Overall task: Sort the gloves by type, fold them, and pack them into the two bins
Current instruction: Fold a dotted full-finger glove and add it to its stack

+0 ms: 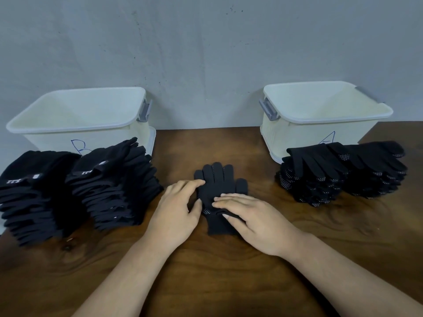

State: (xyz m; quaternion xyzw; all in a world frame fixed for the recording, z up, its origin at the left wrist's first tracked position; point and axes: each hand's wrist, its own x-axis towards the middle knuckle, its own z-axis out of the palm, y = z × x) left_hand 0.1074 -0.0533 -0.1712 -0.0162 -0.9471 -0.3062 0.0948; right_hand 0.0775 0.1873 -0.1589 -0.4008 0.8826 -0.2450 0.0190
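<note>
Dotted knit glove point(219, 191) lies flat mid-surface point(229, 275). Right hand point(247, 220) is spread flat, pressing its palm area. Left hand point(176, 207) is at its left edge, thumb and forefinger touching; can't tell if that grip pinches. Likely light and limp, dots tacky. Hold the cuff down and lift at the fingertips to fold. Probably goes to bin A point(327, 118), behind the dotted stack point(343, 177).

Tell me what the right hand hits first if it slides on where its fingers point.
Probably the left hand, whose thumb lies on the dotted glove just ahead of the right hand.
</note>
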